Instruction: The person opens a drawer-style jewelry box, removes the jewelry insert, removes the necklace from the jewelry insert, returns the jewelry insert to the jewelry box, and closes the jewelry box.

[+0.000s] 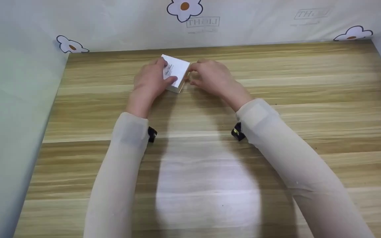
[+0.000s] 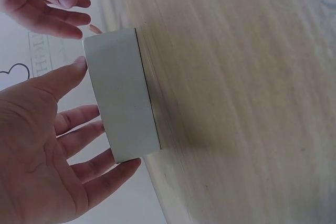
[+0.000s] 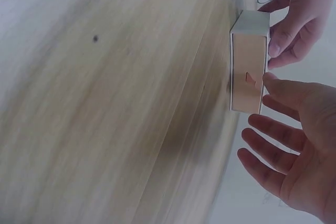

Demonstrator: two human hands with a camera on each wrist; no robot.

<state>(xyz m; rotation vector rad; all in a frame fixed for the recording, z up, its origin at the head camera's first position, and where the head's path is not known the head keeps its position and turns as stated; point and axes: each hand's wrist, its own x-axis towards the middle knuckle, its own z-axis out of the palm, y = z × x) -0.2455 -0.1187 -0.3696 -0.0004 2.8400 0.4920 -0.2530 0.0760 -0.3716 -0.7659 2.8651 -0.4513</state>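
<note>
The white box [image 1: 178, 67] sat between my hands: my left hand [image 1: 149, 77] gripped it with thumb and fingers; my right hand [image 1: 213, 75], fingers parted, hung beside its tab [image 3: 250, 80].

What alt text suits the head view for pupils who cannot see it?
A person's left hand holds a small white box on a wood-grain table; the right hand is at its right edge. Behind is flower-printed sheeting.

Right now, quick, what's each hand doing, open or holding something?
Left hand: closed, holding the white box.
Right hand: open, right beside the white box; can't tell if it's touching.
</note>
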